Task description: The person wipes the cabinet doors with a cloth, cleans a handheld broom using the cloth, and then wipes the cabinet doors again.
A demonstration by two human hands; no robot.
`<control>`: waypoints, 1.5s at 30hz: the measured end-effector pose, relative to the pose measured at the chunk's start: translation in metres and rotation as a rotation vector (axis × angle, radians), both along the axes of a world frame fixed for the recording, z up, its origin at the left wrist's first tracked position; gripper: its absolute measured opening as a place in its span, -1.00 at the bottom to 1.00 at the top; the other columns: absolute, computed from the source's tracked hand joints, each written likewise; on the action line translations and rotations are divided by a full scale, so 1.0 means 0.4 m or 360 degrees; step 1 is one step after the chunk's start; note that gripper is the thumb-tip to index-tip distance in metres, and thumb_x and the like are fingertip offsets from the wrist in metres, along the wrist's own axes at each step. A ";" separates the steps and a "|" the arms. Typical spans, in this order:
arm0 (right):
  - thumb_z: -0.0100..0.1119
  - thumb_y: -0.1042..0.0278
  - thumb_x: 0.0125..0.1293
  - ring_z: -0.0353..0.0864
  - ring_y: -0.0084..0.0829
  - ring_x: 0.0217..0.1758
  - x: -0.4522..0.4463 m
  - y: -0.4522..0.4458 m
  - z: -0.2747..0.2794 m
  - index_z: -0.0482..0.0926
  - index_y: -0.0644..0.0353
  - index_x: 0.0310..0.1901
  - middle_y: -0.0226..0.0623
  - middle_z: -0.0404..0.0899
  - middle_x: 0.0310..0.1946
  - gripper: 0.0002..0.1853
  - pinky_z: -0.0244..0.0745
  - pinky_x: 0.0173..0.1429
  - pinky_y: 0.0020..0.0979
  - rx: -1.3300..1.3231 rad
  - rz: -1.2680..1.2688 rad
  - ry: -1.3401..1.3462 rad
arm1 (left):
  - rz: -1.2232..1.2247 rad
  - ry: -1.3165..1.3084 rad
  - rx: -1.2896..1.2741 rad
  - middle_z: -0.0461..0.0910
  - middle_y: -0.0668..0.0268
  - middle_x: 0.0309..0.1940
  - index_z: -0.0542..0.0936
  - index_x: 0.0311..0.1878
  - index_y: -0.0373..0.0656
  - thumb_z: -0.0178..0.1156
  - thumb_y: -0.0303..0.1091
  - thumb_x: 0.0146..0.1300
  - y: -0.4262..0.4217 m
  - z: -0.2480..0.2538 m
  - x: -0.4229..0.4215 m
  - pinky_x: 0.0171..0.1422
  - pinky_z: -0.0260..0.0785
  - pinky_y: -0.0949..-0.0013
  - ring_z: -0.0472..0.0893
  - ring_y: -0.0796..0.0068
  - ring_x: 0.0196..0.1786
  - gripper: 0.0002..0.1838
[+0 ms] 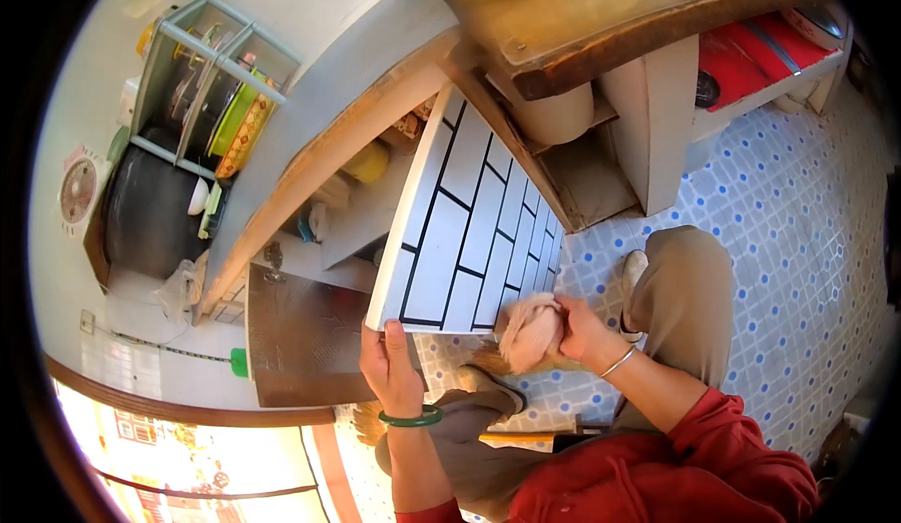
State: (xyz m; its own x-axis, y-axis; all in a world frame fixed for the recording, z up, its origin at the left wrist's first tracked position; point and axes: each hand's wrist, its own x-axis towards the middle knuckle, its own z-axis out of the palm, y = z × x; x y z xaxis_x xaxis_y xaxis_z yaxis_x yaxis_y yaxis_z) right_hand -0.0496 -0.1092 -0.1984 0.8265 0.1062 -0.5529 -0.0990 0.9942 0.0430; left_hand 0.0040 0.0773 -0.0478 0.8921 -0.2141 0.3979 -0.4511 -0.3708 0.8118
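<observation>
While the head view is all there is to go on, it shows plenty. The left hand [391, 373] has the near left corner of the white door [474, 213] pinched, thumb on the brick-pattern side. The door stands swung out from the cupboard under the bench [610, 30], with the tiled floor [765, 232] off to the right. The right hand [584, 333] is bunched around a pinkish cloth [531, 331] right by the door's near right corner; can't tell if it's actually pressing there. Looks like the wiping step to me, no idea how far along. I'd say the next move calls for a steady left grip so the door doesn't swing, plus the cloth flat against the face, working toward the far end.
</observation>
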 end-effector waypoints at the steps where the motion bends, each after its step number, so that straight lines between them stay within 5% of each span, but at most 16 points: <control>1: -0.17 0.25 0.47 0.56 -0.16 0.11 -0.002 0.027 -0.035 0.45 0.33 0.09 -0.08 0.54 0.06 -0.64 0.48 0.24 -0.13 -0.0038 0.0070 0.0241 | 0.0012 -0.0020 0.0005 0.49 0.44 -0.30 0.51 0.06 -0.32 0.03 -0.21 0.47 -0.005 0.001 -0.001 -0.14 0.23 0.57 0.35 0.70 -0.26 -0.66; 2: -0.18 0.22 0.48 0.57 -0.17 0.08 0.000 0.048 -0.068 0.45 0.34 0.07 -0.08 0.55 0.05 -0.63 0.50 0.21 -0.13 -0.0083 0.0144 0.0479 | 0.0029 -0.0042 0.0006 0.47 0.46 -0.33 0.51 0.05 -0.31 0.03 -0.23 0.47 -0.010 0.003 -0.001 -0.18 0.22 0.58 0.33 0.72 -0.29 -0.68; 10: -0.24 0.14 0.48 0.47 -0.12 0.26 0.017 -0.059 -0.052 0.44 0.24 0.16 -0.12 0.49 0.17 -0.57 0.33 0.39 -0.10 -0.0109 -0.0139 -0.0109 | 0.0007 -0.0004 -0.0022 0.53 0.39 -0.19 0.49 0.10 -0.32 -0.02 -0.29 0.48 -0.010 -0.003 0.006 -0.02 0.27 0.53 0.40 0.66 -0.15 -0.69; 14: -0.29 0.08 0.47 0.45 -0.09 0.29 0.001 -0.017 -0.195 0.48 0.11 0.16 -0.19 0.51 0.18 -0.55 0.37 0.34 0.01 0.0073 -0.0025 -0.0044 | 0.0021 -0.0096 -0.0021 0.56 0.30 -0.22 0.45 0.12 -0.29 -0.01 -0.19 0.49 -0.012 -0.017 0.018 -0.06 0.32 0.50 0.46 0.60 -0.18 -0.65; 16: -0.23 0.02 0.46 0.46 -0.10 0.28 -0.001 0.004 -0.170 0.49 0.11 0.16 -0.18 0.50 0.20 -0.54 0.36 0.33 0.02 -0.0035 0.0041 0.0203 | 0.0043 -0.0022 -0.0027 0.57 0.27 -0.20 0.43 0.15 -0.28 -0.01 -0.17 0.49 -0.008 -0.025 0.017 -0.03 0.34 0.47 0.48 0.56 -0.15 -0.62; 21: -0.17 -0.04 0.42 0.45 -0.12 0.27 -0.001 -0.035 -0.032 0.48 0.16 0.17 -0.19 0.49 0.20 -0.49 0.25 0.42 -0.04 0.0091 0.0043 -0.0321 | 0.0008 -0.0028 -0.0049 0.53 0.30 -0.13 0.45 0.13 -0.32 -0.06 -0.33 0.48 -0.013 -0.006 0.017 0.06 0.29 0.47 0.43 0.59 -0.09 -0.69; 26: -0.03 0.16 0.31 0.45 -0.13 0.27 0.031 -0.014 -0.076 0.45 0.22 0.20 -0.14 0.49 0.20 -0.52 0.25 0.42 -0.10 0.0056 -0.0282 -0.0581 | -0.0190 0.0007 -0.0240 0.50 0.15 0.10 0.37 0.29 -0.32 0.04 -0.45 0.38 -0.026 0.046 0.022 0.25 0.28 0.40 0.49 0.45 0.12 -0.57; 30: -0.02 0.21 0.29 0.45 -0.17 0.27 0.066 -0.006 0.058 0.42 0.25 0.20 -0.16 0.50 0.17 -0.52 0.30 0.39 -0.10 0.0078 -0.0551 -0.0704 | -0.0411 -0.0082 0.0085 0.42 -0.01 0.26 0.31 0.34 -0.34 0.03 -0.55 0.31 -0.032 0.116 0.061 0.37 0.23 0.29 0.41 0.28 0.33 -0.49; 33: 0.05 0.34 0.25 0.48 -0.20 0.24 0.091 0.071 0.222 0.42 0.24 0.19 -0.19 0.52 0.13 -0.55 0.36 0.36 -0.17 -0.0104 -0.0677 -0.0802 | -0.0488 0.0151 0.0142 0.42 -0.05 0.26 0.30 0.34 -0.37 0.02 -0.48 0.37 -0.070 0.169 0.090 0.38 0.22 0.30 0.41 0.23 0.34 -0.51; 35: 0.13 0.42 0.16 0.55 -0.15 0.08 0.108 0.139 0.262 0.39 0.28 0.17 -0.14 0.54 0.01 -0.51 0.45 0.18 -0.28 -0.1447 -0.0781 -0.0715 | -0.0501 0.0207 0.0269 0.44 -0.02 0.24 0.30 0.34 -0.37 -0.01 -0.41 0.41 -0.104 0.193 0.112 0.36 0.23 0.34 0.42 0.26 0.31 -0.53; 36: 0.13 0.42 0.16 0.55 -0.15 0.08 0.119 0.134 0.264 0.39 0.28 0.17 -0.14 0.54 0.01 -0.51 0.45 0.18 -0.28 -0.1438 -0.0784 -0.0722 | -0.0503 0.0275 0.0393 0.46 0.00 0.22 0.30 0.34 -0.37 -0.04 -0.35 0.46 -0.117 0.200 0.123 0.35 0.23 0.38 0.44 0.28 0.29 -0.54; 38: 0.18 0.41 0.08 0.55 -0.05 -0.08 0.155 0.118 0.263 0.38 0.34 0.12 -0.03 0.51 -0.11 -0.48 0.48 0.02 -0.28 -0.2689 -0.1070 -0.0661 | -0.0617 0.0352 0.0499 0.53 0.08 0.10 0.34 0.32 -0.30 -0.09 -0.22 0.51 -0.117 0.196 0.149 0.25 0.27 0.44 0.49 0.37 0.15 -0.55; 40: 0.19 0.33 0.04 0.52 0.03 -0.21 0.250 0.109 0.159 0.39 0.35 0.00 0.03 0.50 -0.22 -0.53 0.46 -0.09 -0.21 -0.2817 -0.1395 -0.0293 | -0.0587 0.0379 0.0651 0.59 0.15 -0.05 0.39 0.29 -0.22 -0.12 -0.18 0.52 -0.108 0.196 0.153 0.15 0.31 0.43 0.51 0.44 -0.02 -0.58; 45: 0.19 0.34 0.15 0.52 -0.25 -0.14 0.304 -0.016 0.091 0.39 0.31 -0.02 -0.07 0.51 -0.18 -0.61 0.43 -0.05 -0.34 -0.2197 -0.0918 -0.0076 | -0.0555 0.0341 0.0624 0.60 0.17 -0.21 0.43 0.23 -0.21 -0.12 -0.15 0.52 -0.122 0.189 0.142 0.04 0.36 0.39 0.53 0.47 -0.15 -0.60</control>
State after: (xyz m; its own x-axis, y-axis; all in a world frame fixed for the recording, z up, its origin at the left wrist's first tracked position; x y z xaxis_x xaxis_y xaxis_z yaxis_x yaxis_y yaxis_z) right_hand 0.0721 -0.1155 -0.1622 0.5913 -0.8019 0.0853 0.3369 0.1496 -0.9296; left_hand 0.0608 0.0284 0.0279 0.7942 -0.6059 0.0468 -0.4411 -0.5218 0.7302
